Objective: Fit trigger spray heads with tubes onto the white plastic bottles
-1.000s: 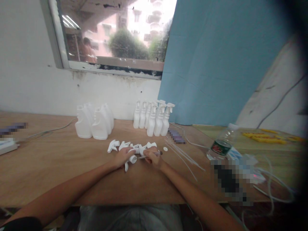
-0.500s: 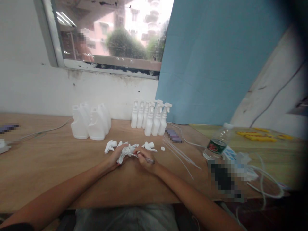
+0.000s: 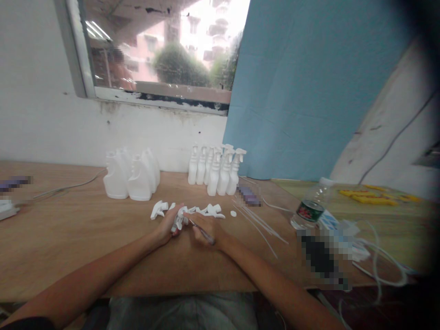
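Note:
My left hand is closed around a white trigger spray head, held just above the table. In my right hand is a slim screwdriver with a thin metal shaft; its tip points at the spray head, and whether it touches cannot be made out. Close beyond my hands lie more loose white trigger heads, one on the left and others on the right, partly hidden by my fingers. A small white cap lies to their right.
White spray bottles stand at the back, some with trigger heads. Left of them are wider white jugs. Thin clear tubes lie at right, near a water bottle and a blurred dark object. Yellow items lie farther right.
The spray head has turned in my left hand. My right hand has rolled over, and the screwdriver now slants more steeply, its handle end nearer to me.

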The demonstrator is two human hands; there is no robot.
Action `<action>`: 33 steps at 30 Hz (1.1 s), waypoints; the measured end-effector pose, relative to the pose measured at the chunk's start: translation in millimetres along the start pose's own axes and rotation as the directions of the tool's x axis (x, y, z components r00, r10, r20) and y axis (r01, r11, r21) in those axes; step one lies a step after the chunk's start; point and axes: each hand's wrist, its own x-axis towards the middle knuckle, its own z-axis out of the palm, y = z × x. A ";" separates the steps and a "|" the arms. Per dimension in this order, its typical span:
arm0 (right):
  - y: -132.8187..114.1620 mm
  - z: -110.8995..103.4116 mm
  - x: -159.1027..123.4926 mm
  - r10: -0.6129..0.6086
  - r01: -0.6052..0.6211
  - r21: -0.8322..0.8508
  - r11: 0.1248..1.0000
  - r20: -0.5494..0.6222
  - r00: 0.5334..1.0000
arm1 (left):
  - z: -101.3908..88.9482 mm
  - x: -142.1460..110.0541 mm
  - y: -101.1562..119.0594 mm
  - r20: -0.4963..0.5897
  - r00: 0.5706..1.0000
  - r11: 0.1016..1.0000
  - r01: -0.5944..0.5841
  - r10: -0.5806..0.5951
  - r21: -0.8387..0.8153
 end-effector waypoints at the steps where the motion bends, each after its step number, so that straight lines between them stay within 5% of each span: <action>1: 1.2 -1.8 -0.4 -0.015 0.015 0.018 1.000 -0.024 1.000 | 1.4 -0.9 0.8 -0.020 1.000 1.000 0.002 -0.002 0.010; 6: 11.4 -35.5 0.9 0.017 -0.014 0.083 0.996 -0.035 0.999 | 5.5 -1.7 1.6 -0.069 0.998 0.998 0.005 0.000 0.068; 10: 50.6 -81.4 -3.2 0.251 -0.245 0.068 0.967 -0.093 0.964 | 3.4 -3.2 -0.5 -0.006 0.998 0.947 -0.060 0.065 0.317; 13: 89.7 -108.8 -17.2 0.544 -0.540 0.060 0.839 -0.117 0.831 | 0.9 -9.0 0.2 0.098 0.961 0.750 -0.263 0.258 0.606; 15: 109.1 -118.6 -30.0 0.714 -0.707 0.105 0.699 -0.163 0.681 | 0.0 -13.3 1.6 0.184 0.925 0.567 -0.352 0.333 0.744; 17: 119.6 -121.9 -41.2 0.825 -0.806 0.182 0.564 -0.177 0.537 | 0.0 -16.4 3.3 0.254 0.912 0.463 -0.385 0.322 0.798; 19: 122.8 -120.9 -47.8 0.873 -0.835 0.257 0.487 -0.161 0.460 | 0.4 -17.7 4.7 0.297 0.910 0.438 -0.401 0.289 0.805; 25: 123.4 -113.6 -48.6 0.877 -0.793 0.425 0.436 -0.003 0.481 | 0.2 -15.7 4.8 0.328 0.906 0.394 -0.413 0.266 0.821; 33: 125.3 -108.4 -55.3 0.892 -0.864 0.330 0.380 0.116 0.437 | -2.1 -13.6 0.8 0.343 0.899 0.258 -0.412 0.274 0.874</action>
